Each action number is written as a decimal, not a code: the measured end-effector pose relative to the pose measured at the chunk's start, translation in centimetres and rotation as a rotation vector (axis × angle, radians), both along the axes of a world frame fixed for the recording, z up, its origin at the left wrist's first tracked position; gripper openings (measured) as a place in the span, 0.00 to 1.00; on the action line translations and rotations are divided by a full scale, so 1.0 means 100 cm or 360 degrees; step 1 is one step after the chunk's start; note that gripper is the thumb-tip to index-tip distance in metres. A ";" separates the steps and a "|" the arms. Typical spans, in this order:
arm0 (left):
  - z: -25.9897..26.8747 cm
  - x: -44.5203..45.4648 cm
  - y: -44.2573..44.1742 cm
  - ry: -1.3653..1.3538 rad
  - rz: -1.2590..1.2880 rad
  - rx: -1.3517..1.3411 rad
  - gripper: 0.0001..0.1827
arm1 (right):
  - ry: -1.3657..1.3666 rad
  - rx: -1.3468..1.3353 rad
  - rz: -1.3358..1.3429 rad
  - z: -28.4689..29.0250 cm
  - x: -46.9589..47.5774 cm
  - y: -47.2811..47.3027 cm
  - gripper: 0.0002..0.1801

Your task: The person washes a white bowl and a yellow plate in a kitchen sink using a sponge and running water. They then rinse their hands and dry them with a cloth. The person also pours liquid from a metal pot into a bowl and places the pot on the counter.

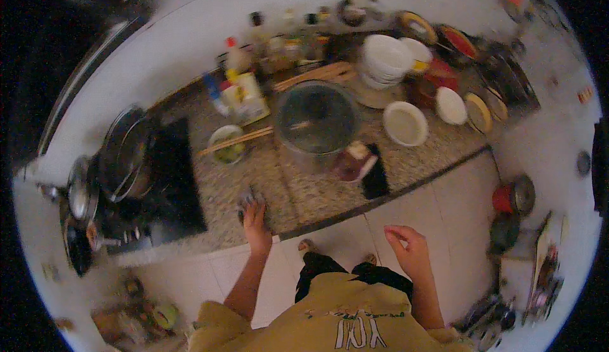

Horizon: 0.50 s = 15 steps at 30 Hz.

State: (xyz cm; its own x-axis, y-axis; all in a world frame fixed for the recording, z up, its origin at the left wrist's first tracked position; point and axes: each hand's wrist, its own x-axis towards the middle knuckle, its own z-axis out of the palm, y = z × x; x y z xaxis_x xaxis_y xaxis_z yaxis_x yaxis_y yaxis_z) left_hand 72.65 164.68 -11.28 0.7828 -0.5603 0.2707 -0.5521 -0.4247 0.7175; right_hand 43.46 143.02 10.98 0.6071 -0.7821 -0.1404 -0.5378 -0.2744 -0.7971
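My left hand (255, 216) rests at the front of the granite counter (314, 192), its fingers over a small dark thing (244, 203) too blurred to name. Whether it grips that thing I cannot tell. My right hand (408, 245) hangs over the floor in front of the counter, fingers curled towards the thumb, with nothing visible in it. Between and beyond the hands stands a large see-through bowl (316, 118). To its left, a pair of chopsticks (238, 141) lies across a small bowl (227, 149) with something green in it.
A dark cooktop (176, 176) with a pan (124, 157) lies left. A reddish packet (353, 164) and a black flat object (376, 176) sit near the front edge. A white bowl (405, 123), stacked white bowls (384, 61) and several bottles (285, 42) stand further back.
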 end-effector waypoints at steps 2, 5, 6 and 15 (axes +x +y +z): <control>0.028 -0.050 -0.023 -0.0215 -0.0281 0.0194 0.24 | -0.0029 0.0007 -0.0153 0.001 -0.034 -0.011 0.12; 0.049 -0.110 -0.059 0.0096 -0.0598 0.0184 0.22 | -0.0053 0.0069 -0.0386 0.002 -0.091 -0.033 0.12; 0.060 -0.129 -0.080 0.0221 -0.0726 0.0191 0.21 | -0.0059 0.0104 -0.0468 0.002 -0.112 -0.042 0.12; 0.172 -0.428 -0.347 0.2333 -0.1669 0.0050 0.21 | -0.0040 -0.0253 -0.0436 0.000 -0.342 -0.141 0.25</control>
State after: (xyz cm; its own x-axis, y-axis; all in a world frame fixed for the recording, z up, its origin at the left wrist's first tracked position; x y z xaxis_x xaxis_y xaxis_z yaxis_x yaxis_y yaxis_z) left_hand 29.89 129.95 5.88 -0.2956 -0.9185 -0.2626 0.4375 -0.3745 0.8175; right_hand 9.30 128.93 10.98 0.3724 -0.9280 0.0089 -0.5897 -0.2441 -0.7698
